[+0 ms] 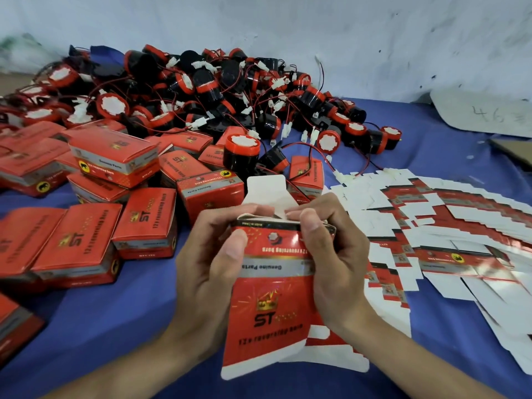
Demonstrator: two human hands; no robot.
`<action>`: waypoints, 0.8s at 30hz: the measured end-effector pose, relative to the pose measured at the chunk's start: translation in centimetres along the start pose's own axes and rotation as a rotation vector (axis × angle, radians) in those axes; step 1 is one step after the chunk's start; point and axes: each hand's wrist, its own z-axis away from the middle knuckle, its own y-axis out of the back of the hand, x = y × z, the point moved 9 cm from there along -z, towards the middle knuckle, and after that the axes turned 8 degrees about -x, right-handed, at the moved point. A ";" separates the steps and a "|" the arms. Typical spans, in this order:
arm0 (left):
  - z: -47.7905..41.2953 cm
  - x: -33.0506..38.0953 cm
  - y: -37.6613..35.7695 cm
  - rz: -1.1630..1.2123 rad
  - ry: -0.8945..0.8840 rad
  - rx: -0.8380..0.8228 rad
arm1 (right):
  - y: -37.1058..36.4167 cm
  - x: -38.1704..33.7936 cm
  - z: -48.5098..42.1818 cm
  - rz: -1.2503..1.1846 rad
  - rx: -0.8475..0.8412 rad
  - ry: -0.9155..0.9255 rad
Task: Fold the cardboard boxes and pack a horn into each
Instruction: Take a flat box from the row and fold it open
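Between the two hands, held up off the blue cloth-covered desk (115, 335): one red glossy cardboard box (270, 286), partly formed, printed face toward the camera.

Left hand (210, 254) grips the box's upper left edge. Thumb flat on the printed face, fingers curled over the far rim.

Right hand (331, 254) grips the upper right edge. Thumb on the face, fingers bent over the top and pressing on an inner flap.

White tuck flap (267, 188) stands upright just beyond the fingertips, not tucked. Near-end flaps hang open toward the wrists, white inner side showing.

Left of the left hand: closed red boxes (115, 156), many, some stacked, some lying flat on the desk.

Right of the right hand: flat red-and-white box blanks (446, 226), fanned out in overlapping rows.

Beyond both hands: heap of black-and-red round horns (216, 90) with red and black wires and white plugs, piled against the pale wall (374, 38). One single horn (240, 154) sits upright just past the tuck flap, among the closed boxes.

Far right, beyond the blanks: grey sheet (483, 113) with handwritten marks; I cannot read them fully.
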 end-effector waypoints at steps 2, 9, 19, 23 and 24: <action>-0.1 -0.2 -0.1 -0.037 0.001 -0.015 | -0.3 -0.3 0.0 0.053 -0.019 0.026; -1.0 -1.4 -0.3 -0.061 0.106 -0.042 | -0.2 -0.3 -0.4 0.152 -0.032 0.039; -1.1 -2.9 -0.3 0.019 0.230 -0.208 | -0.2 0.4 -1.6 0.180 -0.161 -0.028; -2.2 -1.6 0.3 -0.110 0.085 -0.160 | -2.1 0.5 -0.9 0.035 -0.336 -0.053; -2.3 -1.4 0.5 -0.157 0.054 -0.145 | -2.5 0.7 -0.7 0.037 -0.354 -0.065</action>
